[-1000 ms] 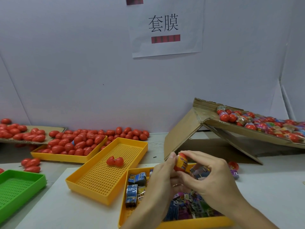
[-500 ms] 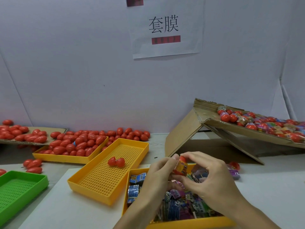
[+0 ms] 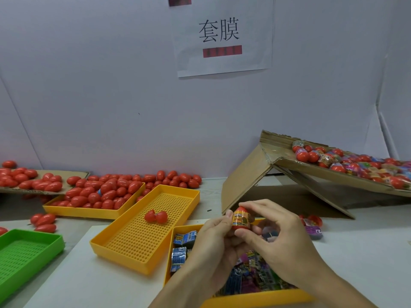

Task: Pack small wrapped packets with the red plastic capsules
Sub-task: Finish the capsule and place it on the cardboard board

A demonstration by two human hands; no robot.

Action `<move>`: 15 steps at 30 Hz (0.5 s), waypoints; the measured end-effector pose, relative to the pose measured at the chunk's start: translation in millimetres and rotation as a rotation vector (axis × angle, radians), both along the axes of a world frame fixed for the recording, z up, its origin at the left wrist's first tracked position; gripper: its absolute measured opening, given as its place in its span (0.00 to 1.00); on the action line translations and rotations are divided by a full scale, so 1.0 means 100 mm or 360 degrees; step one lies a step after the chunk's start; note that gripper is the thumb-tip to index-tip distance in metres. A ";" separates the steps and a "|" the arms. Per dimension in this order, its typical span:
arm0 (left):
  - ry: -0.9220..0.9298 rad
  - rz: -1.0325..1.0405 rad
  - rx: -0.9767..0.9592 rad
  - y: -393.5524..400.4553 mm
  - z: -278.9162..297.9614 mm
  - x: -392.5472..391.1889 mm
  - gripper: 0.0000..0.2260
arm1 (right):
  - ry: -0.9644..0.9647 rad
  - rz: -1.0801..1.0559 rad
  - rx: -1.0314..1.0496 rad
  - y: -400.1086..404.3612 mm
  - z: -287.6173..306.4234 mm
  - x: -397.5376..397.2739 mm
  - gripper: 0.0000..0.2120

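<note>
Both hands hold one red capsule [image 3: 241, 220] with an orange printed wrapper round its middle, upright above the near yellow tray [image 3: 255, 300]. My left hand [image 3: 213, 245] pinches it from the left, my right hand [image 3: 282, 238] from the right and above. The tray below holds several small wrapped packets [image 3: 182, 247], blue and purple, partly hidden by my hands. An open red capsule [image 3: 155, 216] lies in the perforated yellow tray [image 3: 124, 245].
Several bare red capsules [image 3: 100, 192] fill a yellow tray and the table at the back left. A tilted cardboard box [image 3: 311, 172] at the right carries wrapped capsules. A green tray [image 3: 24, 256] sits near left. Loose wrapped pieces [image 3: 312, 225] lie right of my hands.
The wrapped capsule has turned more upright between my fingers and the printed band sits lower round it. My hands stay over the packet tray.
</note>
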State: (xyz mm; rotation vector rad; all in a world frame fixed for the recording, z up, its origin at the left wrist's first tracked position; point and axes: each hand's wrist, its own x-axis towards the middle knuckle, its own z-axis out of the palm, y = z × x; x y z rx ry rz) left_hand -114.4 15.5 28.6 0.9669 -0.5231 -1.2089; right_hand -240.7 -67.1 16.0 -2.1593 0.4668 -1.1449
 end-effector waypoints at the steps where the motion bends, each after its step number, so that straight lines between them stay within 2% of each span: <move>1: 0.0003 0.0002 0.0000 0.00 0.00 0.00 0.16 | 0.0004 0.0000 0.0013 0.00 0.00 0.00 0.23; 12: -0.0077 0.0028 -0.0111 -0.06 -0.06 -0.03 0.20 | -0.0058 0.0020 0.0131 -0.01 0.00 0.01 0.16; 15: -0.0177 0.0103 -0.0172 -0.06 -0.05 -0.02 0.16 | -0.0055 0.0087 0.0202 -0.02 -0.02 0.02 0.17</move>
